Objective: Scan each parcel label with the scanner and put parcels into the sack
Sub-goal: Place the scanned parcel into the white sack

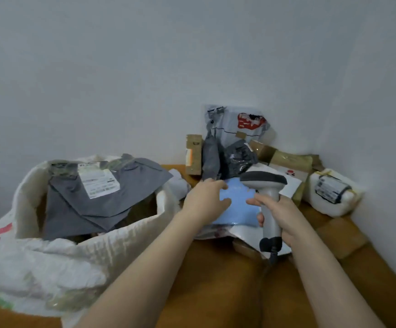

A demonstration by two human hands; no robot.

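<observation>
Gripping the scanner (268, 192) by its grey handle, our right hand (283, 217) has its fingers wrapped round the stem, and the dark head sits over the upper right corner of a blue parcel (237, 210). A dark cable (273, 256) leaves the base of the handle just below our palm.

Our left hand (205, 197) lies on the left edge of that blue parcel, with the fingers reaching towards its far edge and the thumb resting on top. We cannot tell whether it pinches the parcel or only rests on it. The blue parcel lies on a white mailer (218, 233) on the orange-brown worktop (215, 285).

To our left stands the white woven sack (74, 259), its mouth open. A grey parcel (92, 209) lies tilted in the opening, its white label (98, 182) facing up.

Beyond our hands, more parcels are heaped in the corner against the pale wall (145, 67). A pale mailer with red print (239, 124) leans upright at the back, with a narrow cardboard box (193, 155) on end to its left and a crumpled dark grey bag (238, 158) in front. Brown taped boxes (290, 162) sit to the right, and a white foam-wrapped parcel (334, 196) with a dark label lies furthest right.
</observation>
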